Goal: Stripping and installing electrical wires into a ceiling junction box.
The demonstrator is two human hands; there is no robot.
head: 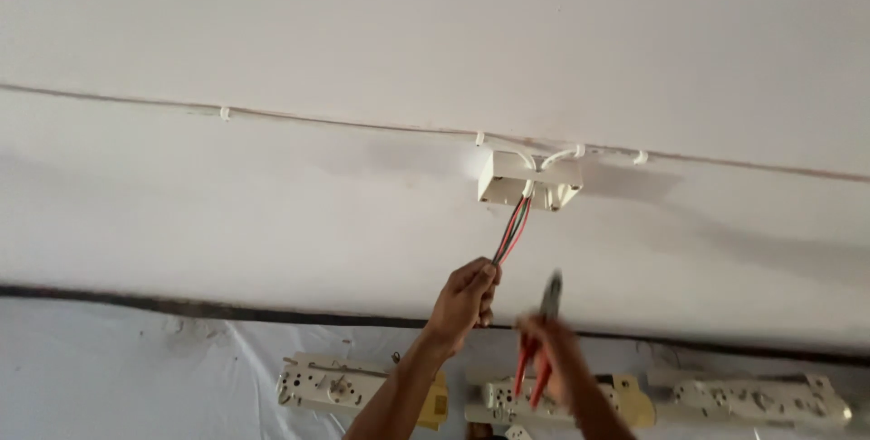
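A white junction box (529, 181) is fixed to the white wall just under the ceiling line, with white cables entering its top. A bundle of red, green and black wires (511, 230) hangs out of its underside. My left hand (466, 299) is raised and pinches the lower end of those wires. My right hand (550, 351), blurred, holds red-handled pliers (542, 331) with the jaws pointing up, a little to the right of the wires and below the box.
A thin white cable (272, 117) runs along the wall-ceiling line, held by clips. Below a dark band, three cream switch-panel frames (343, 386) are mounted on the lower wall, behind my forearms.
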